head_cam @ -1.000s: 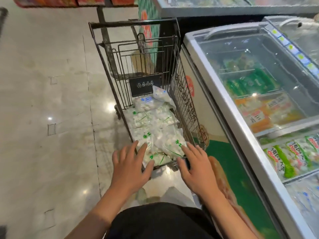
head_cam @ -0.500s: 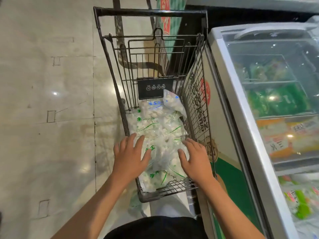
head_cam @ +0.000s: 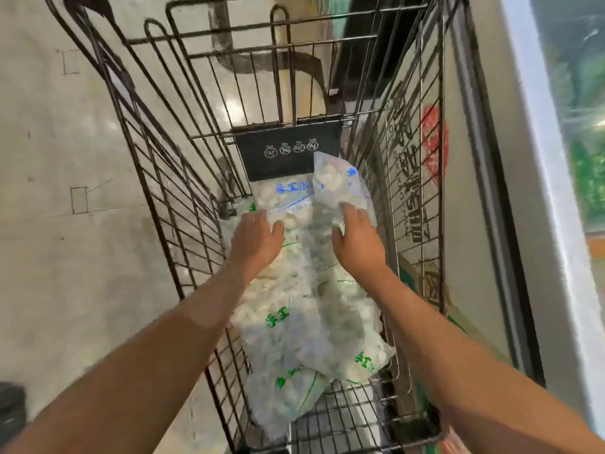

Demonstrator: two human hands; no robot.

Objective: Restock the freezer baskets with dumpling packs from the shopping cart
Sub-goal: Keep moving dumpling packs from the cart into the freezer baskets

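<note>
A black wire shopping cart [head_cam: 183, 178] fills the view, its bottom covered with several clear dumpling packs. Packs with green print [head_cam: 294, 322] lie near me; two with blue print [head_cam: 288, 194] lie at the far end, one [head_cam: 340, 178] leaning against the right wall. My left hand [head_cam: 255, 237] reaches deep into the cart, fingers spread, resting on the flat blue-print pack. My right hand [head_cam: 357, 237] touches the lower edge of the leaning blue-print pack, fingers spread, not closed around it.
The chest freezer [head_cam: 530, 158] stands right of the cart, its white rim and glass lid at the frame's right edge with green packs blurred inside. Pale tiled floor [head_cam: 65, 224] lies to the left. A black sign plate [head_cam: 288, 149] hangs on the cart's far wall.
Both hands have moved from the cart's near end to the far end, onto the blue-print packs. My head has leaned over the cart, so the freezer has slid out to the right.
</note>
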